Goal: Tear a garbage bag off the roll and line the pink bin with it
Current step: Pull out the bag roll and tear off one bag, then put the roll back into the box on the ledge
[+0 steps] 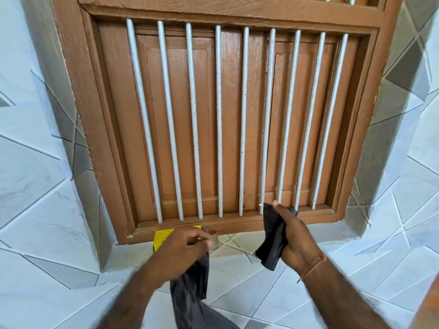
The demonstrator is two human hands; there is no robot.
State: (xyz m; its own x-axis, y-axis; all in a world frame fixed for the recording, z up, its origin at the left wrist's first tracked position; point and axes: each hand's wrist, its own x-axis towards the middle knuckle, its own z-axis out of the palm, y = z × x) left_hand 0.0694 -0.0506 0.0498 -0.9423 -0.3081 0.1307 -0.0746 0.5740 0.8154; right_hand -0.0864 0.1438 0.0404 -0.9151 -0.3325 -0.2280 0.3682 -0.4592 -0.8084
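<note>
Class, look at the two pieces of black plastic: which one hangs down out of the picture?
The black bag under the left hand; it trails off the bottom edge, while the folded piece in the right hand ends short.

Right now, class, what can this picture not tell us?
- Pink bin: nowhere in the head view.
- Roll with yellow label: mostly hidden behind left hand; print too small.
- Black bag under left hand: blurred, cut off by bottom edge.
- Folded bag piece: partly covered by right hand.

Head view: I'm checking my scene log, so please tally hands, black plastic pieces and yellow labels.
Hands: 2, left hand, right hand
Black plastic pieces: 2, one per hand
Yellow labels: 1
Total: 5
</note>
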